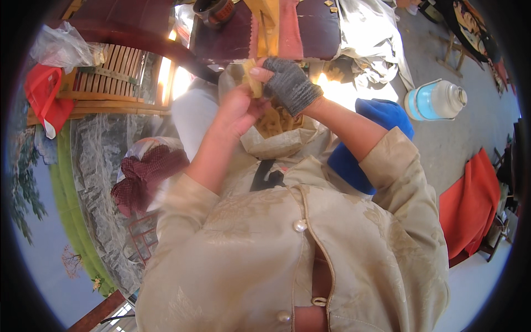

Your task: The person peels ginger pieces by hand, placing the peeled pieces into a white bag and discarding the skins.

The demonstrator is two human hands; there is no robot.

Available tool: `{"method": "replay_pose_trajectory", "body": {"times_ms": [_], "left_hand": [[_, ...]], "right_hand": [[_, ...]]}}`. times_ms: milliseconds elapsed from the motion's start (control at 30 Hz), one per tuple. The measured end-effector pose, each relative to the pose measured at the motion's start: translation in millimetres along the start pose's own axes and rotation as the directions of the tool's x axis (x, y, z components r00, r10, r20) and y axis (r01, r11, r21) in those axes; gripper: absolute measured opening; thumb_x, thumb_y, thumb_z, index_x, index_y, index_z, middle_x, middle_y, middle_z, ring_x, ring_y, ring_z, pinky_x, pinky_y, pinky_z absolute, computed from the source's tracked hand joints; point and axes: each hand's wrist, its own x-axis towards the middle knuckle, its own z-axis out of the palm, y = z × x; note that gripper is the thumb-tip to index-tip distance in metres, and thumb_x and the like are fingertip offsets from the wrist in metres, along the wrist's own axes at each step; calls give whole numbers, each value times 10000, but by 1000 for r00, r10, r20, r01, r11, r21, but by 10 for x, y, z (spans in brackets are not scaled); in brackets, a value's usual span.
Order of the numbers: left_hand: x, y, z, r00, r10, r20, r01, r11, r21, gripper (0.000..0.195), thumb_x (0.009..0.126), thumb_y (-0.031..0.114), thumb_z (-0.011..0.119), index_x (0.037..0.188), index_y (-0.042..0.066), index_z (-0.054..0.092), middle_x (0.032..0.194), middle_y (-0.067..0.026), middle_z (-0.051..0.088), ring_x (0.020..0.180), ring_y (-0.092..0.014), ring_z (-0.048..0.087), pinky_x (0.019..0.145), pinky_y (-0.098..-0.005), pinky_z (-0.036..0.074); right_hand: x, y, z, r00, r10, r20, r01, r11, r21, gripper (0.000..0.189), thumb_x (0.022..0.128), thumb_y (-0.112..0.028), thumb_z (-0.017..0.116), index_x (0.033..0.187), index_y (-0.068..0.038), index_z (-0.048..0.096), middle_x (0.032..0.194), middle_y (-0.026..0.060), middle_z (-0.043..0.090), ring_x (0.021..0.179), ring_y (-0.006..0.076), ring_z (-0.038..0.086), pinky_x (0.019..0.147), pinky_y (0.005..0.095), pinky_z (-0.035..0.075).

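Note:
My bare left hand (242,110) grips the lower end of a curved, pale yellow piece (250,76), whose material I cannot tell. On my right hand (288,85) is a grey knitted fingerless glove; its bare thumb presses against the same piece from the right. Below both hands, an open woven sack (269,145) in my lap holds several tan strips (280,122). Just beyond my fingers, a wooden block (267,37) with a dark slot down its face rests on a pink cloth (290,33). My left fingertips are partly hidden.
Under the pink cloth is a dark maroon padded surface (317,31) with a dark mug (213,12). A bamboo chair (116,70) with plastic and red bags stands left. A blue cloth (352,166) lies by my right arm; a light-blue thermos (433,99) is farther right.

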Motion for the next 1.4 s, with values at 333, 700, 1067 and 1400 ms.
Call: {"method": "replay_pose_trajectory", "body": {"times_ms": [333,700,1067,1400], "left_hand": [[-92,94,110,389,782,487,-488,-273,829,198,886,22,458,1063,30,548,957,-106,569,913,-230,550,736,-321,462],[-116,115,193,594,769,237,-647,281,709,119,949,61,462,1032,33,541,929,-57,589,833,-125,573,760,-247,454],[-73,231,140,666,718,203,-666,450,595,107,924,67,532,1009,18,577,946,-42,608,832,-90,571,769,-241,477],[-149,204,298,595,777,205,-648,314,694,137,881,65,596,970,-26,646,872,-42,643,794,-90,587,710,-230,477]], "right_hand": [[162,236,-106,999,10,34,-4,983,-185,291,911,-315,516,897,-32,583,724,67,568,618,163,512,606,275,417],[7,26,-83,881,-462,101,422,671,-610,334,900,-351,536,937,-24,589,734,93,570,665,239,584,639,331,463],[20,-246,-162,983,146,113,-149,989,15,315,859,-346,586,836,-37,642,649,54,592,598,125,568,600,274,457],[126,-98,-158,997,78,-2,-77,988,131,338,863,-403,579,829,-67,577,613,14,523,507,107,477,530,243,396]]}}
